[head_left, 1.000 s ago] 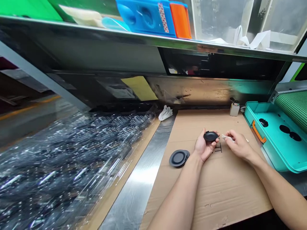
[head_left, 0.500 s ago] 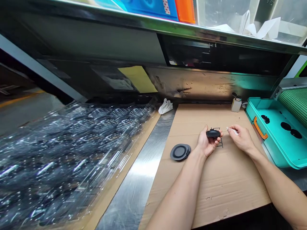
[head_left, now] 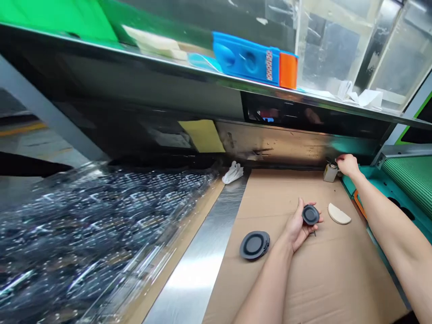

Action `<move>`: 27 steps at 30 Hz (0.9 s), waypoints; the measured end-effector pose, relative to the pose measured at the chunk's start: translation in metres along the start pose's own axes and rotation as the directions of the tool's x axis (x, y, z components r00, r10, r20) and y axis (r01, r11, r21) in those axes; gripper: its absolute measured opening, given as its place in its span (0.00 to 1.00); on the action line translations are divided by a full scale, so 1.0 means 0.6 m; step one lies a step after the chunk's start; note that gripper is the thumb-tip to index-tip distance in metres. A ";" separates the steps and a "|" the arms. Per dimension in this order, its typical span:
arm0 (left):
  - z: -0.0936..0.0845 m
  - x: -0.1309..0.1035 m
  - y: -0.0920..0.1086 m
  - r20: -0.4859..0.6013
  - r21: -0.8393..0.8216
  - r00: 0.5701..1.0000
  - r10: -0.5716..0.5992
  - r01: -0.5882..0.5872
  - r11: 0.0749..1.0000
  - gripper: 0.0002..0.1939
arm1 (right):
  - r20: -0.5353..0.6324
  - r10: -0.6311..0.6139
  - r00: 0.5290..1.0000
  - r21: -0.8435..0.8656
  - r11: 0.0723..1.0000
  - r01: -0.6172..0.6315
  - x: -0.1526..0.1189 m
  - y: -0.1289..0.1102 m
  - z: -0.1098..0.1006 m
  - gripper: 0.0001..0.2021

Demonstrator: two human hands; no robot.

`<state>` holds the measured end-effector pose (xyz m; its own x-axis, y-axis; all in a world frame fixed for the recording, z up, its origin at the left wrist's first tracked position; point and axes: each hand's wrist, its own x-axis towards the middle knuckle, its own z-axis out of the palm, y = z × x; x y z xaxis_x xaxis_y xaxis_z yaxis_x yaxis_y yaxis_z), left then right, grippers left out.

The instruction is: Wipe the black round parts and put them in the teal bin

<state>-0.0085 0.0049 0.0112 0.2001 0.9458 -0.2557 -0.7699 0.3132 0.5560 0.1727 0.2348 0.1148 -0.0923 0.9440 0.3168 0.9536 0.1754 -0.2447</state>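
Observation:
My left hand (head_left: 299,227) holds a round black plastic part (head_left: 310,215) with a raised rim, thumb along its left side and fingers beneath. To its left, a small stack of similar round black parts (head_left: 254,245) lies on the cardboard. My right hand (head_left: 347,164) is stretched to the back right, fingers closed at the top of a small pale bottle (head_left: 330,173) with a metal neck. Whether the fingers grip the lid or some small thing is hidden. A cream half-round pad (head_left: 339,214) lies flat on the cardboard, right of my left hand.
A cardboard sheet (head_left: 270,288) covers the bench beside a metal strip (head_left: 189,279). Clear plastic trays (head_left: 101,225) fill the left. A teal bin (head_left: 374,177) and green ribbed belt (head_left: 411,171) stand right. A crumpled white cloth (head_left: 232,173) lies at the back, under an overhead shelf.
My right hand has moved from beside the left hand back to the bottle. The cream pad now shows where it was. My left hand has tilted the black part's face towards me. The view has tipped upward.

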 end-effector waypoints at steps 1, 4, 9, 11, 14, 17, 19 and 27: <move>0.001 0.000 -0.001 0.008 0.016 1.000 0.011 -0.011 1.000 0.26 | 0.028 -0.017 0.999 -0.019 1.000 0.018 0.008 0.000 0.000 0.15; 0.005 -0.001 -0.003 0.021 0.043 0.998 0.055 -0.056 0.998 0.25 | 0.090 -0.054 0.994 -0.069 0.996 0.061 0.024 0.003 0.000 0.13; 0.006 0.004 -0.005 -0.046 0.059 0.989 0.137 -0.135 0.989 0.26 | 0.149 -0.080 0.986 -0.120 0.988 0.098 0.039 0.006 -0.011 0.12; 0.005 0.006 -0.004 -0.077 0.034 0.988 0.136 -0.133 0.990 0.27 | 0.167 -0.084 0.982 -0.128 0.986 0.106 0.040 0.003 -0.013 0.12; 0.004 0.005 -0.001 -0.052 -0.031 0.993 0.103 -0.105 0.994 0.27 | 0.165 -0.083 0.983 -0.123 0.987 0.104 0.036 -0.006 -0.015 0.11; 0.003 -0.001 0.005 0.017 -0.076 0.998 0.061 -0.059 0.995 0.24 | 0.151 -0.077 0.986 -0.100 0.991 0.092 0.033 -0.014 -0.023 0.09; 0.002 -0.005 0.009 0.059 -0.098 0.997 0.039 -0.034 0.995 0.22 | 0.121 -0.068 0.990 -0.075 0.994 0.077 0.024 -0.019 -0.033 0.09; -0.005 0.007 0.006 -0.025 0.036 0.996 0.080 -0.079 0.996 0.24 | -0.025 -0.386 0.922 0.419 0.833 0.361 -0.209 -0.064 -0.014 0.13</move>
<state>-0.0123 0.0095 0.0094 0.1222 0.9655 -0.2301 -0.7612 0.2399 0.6025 0.1501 0.1074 0.0925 -0.4463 0.7955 0.4099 0.6411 0.6038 -0.4738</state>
